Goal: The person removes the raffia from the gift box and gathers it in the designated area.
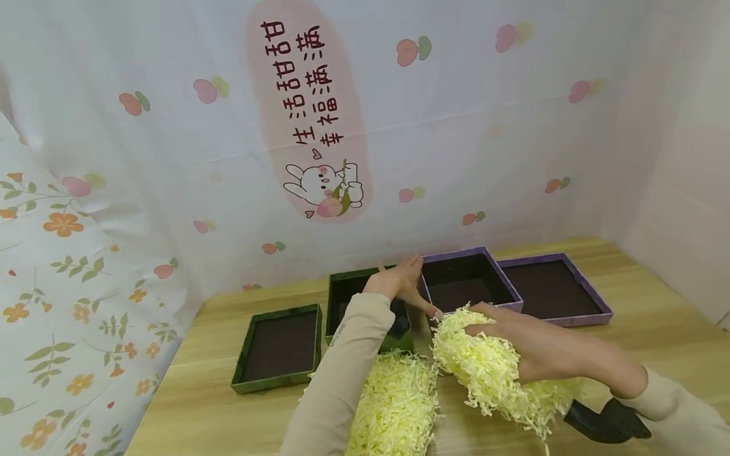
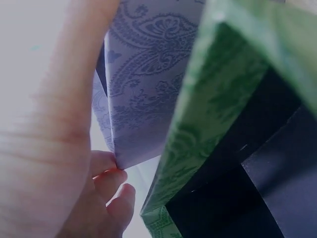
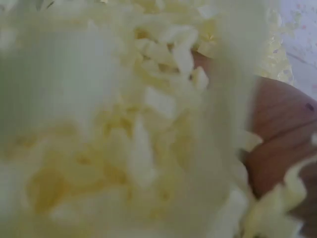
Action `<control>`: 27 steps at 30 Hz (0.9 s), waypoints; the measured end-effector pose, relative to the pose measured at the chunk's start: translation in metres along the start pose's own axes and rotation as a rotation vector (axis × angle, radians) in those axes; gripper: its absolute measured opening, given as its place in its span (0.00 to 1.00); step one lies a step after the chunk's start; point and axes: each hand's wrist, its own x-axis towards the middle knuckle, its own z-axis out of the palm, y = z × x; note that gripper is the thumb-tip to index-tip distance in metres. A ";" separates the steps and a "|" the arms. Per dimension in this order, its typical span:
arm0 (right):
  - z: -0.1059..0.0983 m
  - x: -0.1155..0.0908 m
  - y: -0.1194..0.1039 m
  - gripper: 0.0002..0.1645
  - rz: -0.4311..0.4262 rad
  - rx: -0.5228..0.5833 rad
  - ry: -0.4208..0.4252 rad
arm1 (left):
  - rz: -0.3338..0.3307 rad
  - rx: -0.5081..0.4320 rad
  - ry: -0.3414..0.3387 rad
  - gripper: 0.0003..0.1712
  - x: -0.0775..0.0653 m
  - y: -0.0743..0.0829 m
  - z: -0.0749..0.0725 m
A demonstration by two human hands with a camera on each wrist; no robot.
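Observation:
My left hand (image 1: 402,284) reaches over the green box (image 1: 369,345) to the left side of the purple box (image 1: 469,278). Its fingers bend at the back corner of the purple box (image 2: 143,89), and the thumb stretches toward the front corner. In the left wrist view, the green box wall (image 2: 198,124) stands beside this hand. My right hand (image 1: 542,345) grips a big clump of pale yellow shredded paper (image 1: 479,361) at the purple box's front edge. Loose strands hang below the clump. Shreds (image 3: 148,144) fill most of the right wrist view, hiding the fingertips.
A second heap of shredded paper (image 1: 393,408) lies in front of the green box. The shallow green lid (image 1: 279,348) sits to the left, and the shallow purple lid (image 1: 553,288) to the right. Behind the wooden table (image 1: 194,380) hangs a printed curtain (image 1: 445,139).

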 end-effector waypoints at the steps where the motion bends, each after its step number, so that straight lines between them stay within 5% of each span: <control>1: 0.003 0.000 -0.001 0.50 -0.010 -0.018 -0.006 | -0.009 0.000 0.000 0.68 0.000 0.000 0.001; 27: 0.064 0.021 -0.021 0.48 -0.055 -0.104 -0.100 | -0.009 -0.025 -0.004 0.69 0.000 0.000 0.000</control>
